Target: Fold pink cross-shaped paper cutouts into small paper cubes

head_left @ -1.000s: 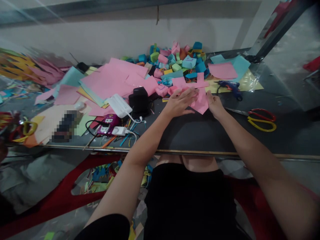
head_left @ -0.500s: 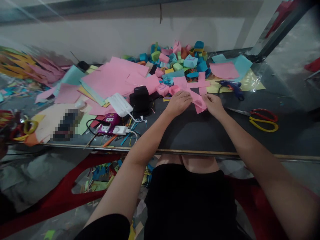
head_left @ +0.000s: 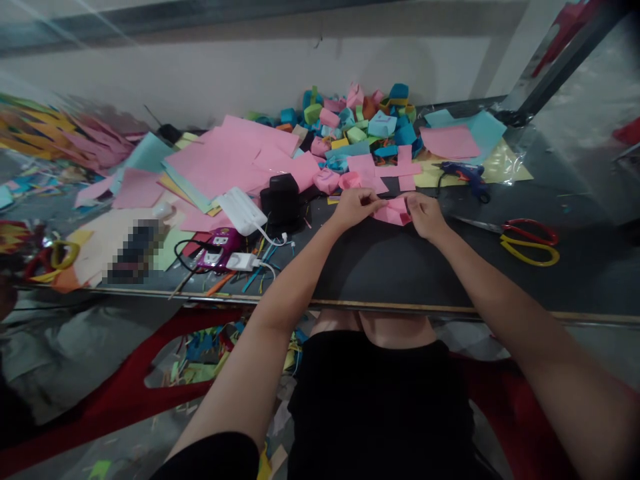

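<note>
Between my two hands is a folded piece of pink paper (head_left: 393, 212), held just above the dark tabletop (head_left: 385, 267). My left hand (head_left: 356, 208) pinches its left end with thumb and fingers. At the right end, my right hand (head_left: 424, 215) is closed on the paper's edge. Just beyond my hands lie pink paper strips (head_left: 406, 168) and a curled pink paper loop (head_left: 350, 180). To the right of my right hand rest scissors (head_left: 529, 241) with one red and one yellow handle. A blue glue gun (head_left: 465, 172) lies behind them.
Small folded paper pieces (head_left: 357, 127) in several colours are heaped against the wall. Pink sheets (head_left: 225, 157) spread to the left. Nearer are a black charger block (head_left: 280, 199), a white adapter (head_left: 241, 210), a purple power strip (head_left: 219, 250) and a blurred-out dark object (head_left: 134, 250).
The pink paper lay flatter under my spread left hand; now it is folded up into a narrower piece. My left fingers have closed into a pinch, and both hands grip its ends.
</note>
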Motion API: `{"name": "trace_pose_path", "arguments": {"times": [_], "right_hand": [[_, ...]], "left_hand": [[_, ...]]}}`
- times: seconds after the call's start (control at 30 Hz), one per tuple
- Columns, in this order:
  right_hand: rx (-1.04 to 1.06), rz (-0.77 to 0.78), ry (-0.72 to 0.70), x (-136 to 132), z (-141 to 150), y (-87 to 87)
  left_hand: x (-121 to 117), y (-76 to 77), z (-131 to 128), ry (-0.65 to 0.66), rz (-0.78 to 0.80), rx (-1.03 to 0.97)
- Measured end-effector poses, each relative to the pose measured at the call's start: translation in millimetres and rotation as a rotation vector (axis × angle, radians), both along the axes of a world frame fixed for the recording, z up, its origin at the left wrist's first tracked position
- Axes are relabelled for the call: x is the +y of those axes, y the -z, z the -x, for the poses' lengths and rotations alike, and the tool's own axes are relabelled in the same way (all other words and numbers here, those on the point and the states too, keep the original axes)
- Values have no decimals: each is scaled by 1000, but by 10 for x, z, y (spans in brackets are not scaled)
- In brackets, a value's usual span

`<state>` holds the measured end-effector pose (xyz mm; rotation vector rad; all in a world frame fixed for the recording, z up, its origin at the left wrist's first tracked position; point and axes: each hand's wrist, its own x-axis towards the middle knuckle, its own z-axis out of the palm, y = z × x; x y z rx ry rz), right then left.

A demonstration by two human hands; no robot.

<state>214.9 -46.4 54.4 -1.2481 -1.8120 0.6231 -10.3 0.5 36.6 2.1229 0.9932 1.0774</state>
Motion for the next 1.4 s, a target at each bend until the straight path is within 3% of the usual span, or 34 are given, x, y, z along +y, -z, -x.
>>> {"name": "trace_pose_path", "arguments": {"times": [0.13, 0.27, 0.53, 0.7, 0.87, 1.1, 1.23, 1.4], "right_hand": [[-140, -9, -71, -56, 25, -87], [-205, -11, 24, -50, 27, -68], [14, 25, 220, 85, -66, 65], [82, 159, 211, 164, -120, 161], [167, 139, 222, 213, -132, 231], [299, 184, 181, 228, -120, 242], [131, 125, 239, 228, -137, 272], [-253, -220, 290, 154, -211, 119]], "left_hand": [[7, 17, 16, -9, -62, 40], [72, 71, 37, -64, -148, 119], [0, -46, 93, 49, -458, 355], [2, 16, 69, 137, -419, 456], [24, 79, 67, 72, -372, 444], [8, 52, 66, 43, -416, 379], [23, 96, 48, 50, -391, 414], [26, 127, 62, 27, -279, 568]]}}
